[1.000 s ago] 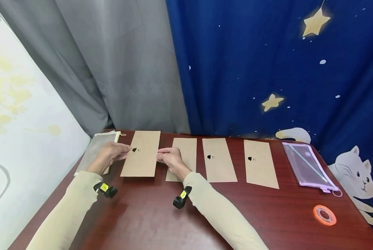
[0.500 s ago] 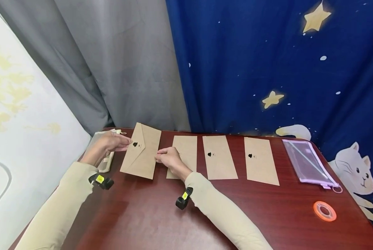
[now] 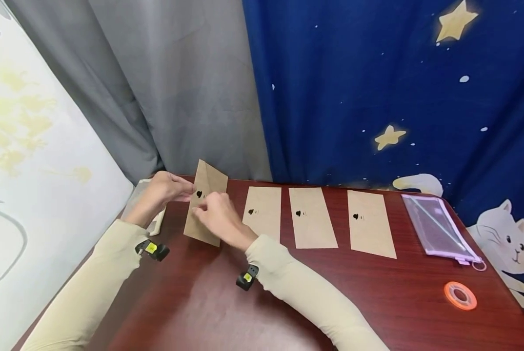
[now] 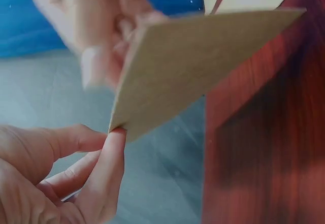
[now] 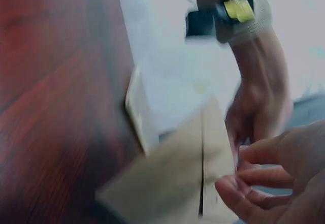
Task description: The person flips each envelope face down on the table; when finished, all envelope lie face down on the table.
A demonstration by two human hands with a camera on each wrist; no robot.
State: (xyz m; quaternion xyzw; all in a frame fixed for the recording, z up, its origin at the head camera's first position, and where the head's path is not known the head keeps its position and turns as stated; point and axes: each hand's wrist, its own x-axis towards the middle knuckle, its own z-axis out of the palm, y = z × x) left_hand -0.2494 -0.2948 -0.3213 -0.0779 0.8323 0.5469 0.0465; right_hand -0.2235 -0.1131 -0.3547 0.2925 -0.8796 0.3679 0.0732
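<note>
My left hand (image 3: 164,191) pinches the left edge of a brown kraft envelope (image 3: 211,179), holding it tilted up over the table. A small black hat print shows on the envelope. In the left wrist view, thumb and finger of the left hand (image 4: 61,168) grip one corner of it. My right hand (image 3: 221,214) overlaps the envelope's front, fingers loosely bent. The right wrist view has the right hand (image 5: 277,183) with its fingertips at the envelope's flap side, where a dark gap line runs; the picture is blurred.
Three more brown envelopes (image 3: 264,212) lie in a row to the right. Further right are a purple mesh zip pouch (image 3: 437,226) and an orange ring-shaped roll (image 3: 460,296). A pale mesh pouch (image 3: 157,222) lies behind the left hand. Curtains hang along the table's back edge.
The envelope has been turned from its plain face to its flap side and tilted up more steeply. My right hand has let go of its right edge and moved left across its front.
</note>
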